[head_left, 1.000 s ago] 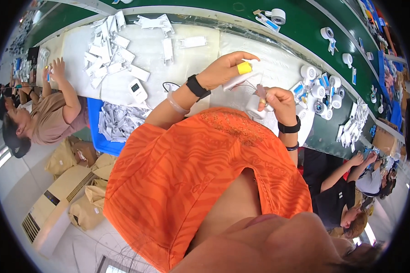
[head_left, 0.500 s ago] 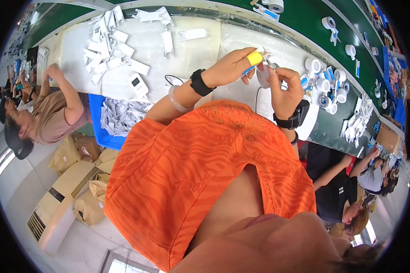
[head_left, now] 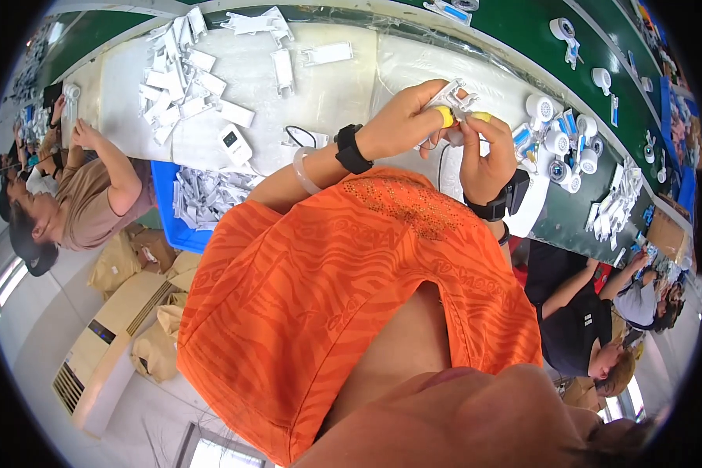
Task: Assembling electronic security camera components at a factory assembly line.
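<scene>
In front of my chest, my left hand (head_left: 405, 125) is closed on a white plastic part (head_left: 450, 93) with small prongs. A yellow covering (head_left: 446, 116) shows at its thumb tip. My right hand (head_left: 487, 156) pinches at the near side of this part, thumb and index finger together, with another yellow patch (head_left: 481, 117) at a fingertip. Whatever small piece the right fingertips hold is too hidden to name. Several matching white plastic parts (head_left: 327, 53) lie on the pale work surface to the left.
A blue bin (head_left: 164, 199) full of white parts stands at the left, near a white handheld device (head_left: 234, 144). Several round white shower-head-like pieces (head_left: 556, 142) crowd the right side. Beyond runs a green conveyor belt (head_left: 515, 39). Co-workers sit on both sides.
The white part in my left hand has turned and shows more fully above the fingers. My right fingertips have moved closer against it, and their yellow patch has come into view.
</scene>
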{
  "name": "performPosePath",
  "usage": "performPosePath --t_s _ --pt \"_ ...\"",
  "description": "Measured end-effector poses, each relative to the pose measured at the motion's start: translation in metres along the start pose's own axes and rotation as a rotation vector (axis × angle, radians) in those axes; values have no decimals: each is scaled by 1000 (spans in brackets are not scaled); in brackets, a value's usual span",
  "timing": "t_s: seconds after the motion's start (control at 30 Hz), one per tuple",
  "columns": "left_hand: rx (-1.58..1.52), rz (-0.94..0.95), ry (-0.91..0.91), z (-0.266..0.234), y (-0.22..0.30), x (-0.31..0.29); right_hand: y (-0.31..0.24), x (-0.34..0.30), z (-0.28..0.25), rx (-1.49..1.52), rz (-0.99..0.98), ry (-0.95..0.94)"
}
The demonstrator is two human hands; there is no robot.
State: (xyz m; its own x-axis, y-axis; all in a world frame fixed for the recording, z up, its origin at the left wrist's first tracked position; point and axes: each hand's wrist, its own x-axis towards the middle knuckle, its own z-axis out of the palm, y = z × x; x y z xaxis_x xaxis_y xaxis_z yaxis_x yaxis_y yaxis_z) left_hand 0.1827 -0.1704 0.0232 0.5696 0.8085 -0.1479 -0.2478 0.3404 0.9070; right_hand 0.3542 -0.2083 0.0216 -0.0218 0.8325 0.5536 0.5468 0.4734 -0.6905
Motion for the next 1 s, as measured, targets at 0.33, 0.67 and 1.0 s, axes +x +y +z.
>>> performPosePath --t_s 0.33,0.67,1.0 --pt "56 5 -8 2 7 -5 -3 1 -2 -43 -77 -9" --pt "95 -24 5 9 14 -8 -2 -2 -3 -85 -58 4" --pt "203 51 15 9 9 -9 -3 -1 -2 -94 -50 -1"
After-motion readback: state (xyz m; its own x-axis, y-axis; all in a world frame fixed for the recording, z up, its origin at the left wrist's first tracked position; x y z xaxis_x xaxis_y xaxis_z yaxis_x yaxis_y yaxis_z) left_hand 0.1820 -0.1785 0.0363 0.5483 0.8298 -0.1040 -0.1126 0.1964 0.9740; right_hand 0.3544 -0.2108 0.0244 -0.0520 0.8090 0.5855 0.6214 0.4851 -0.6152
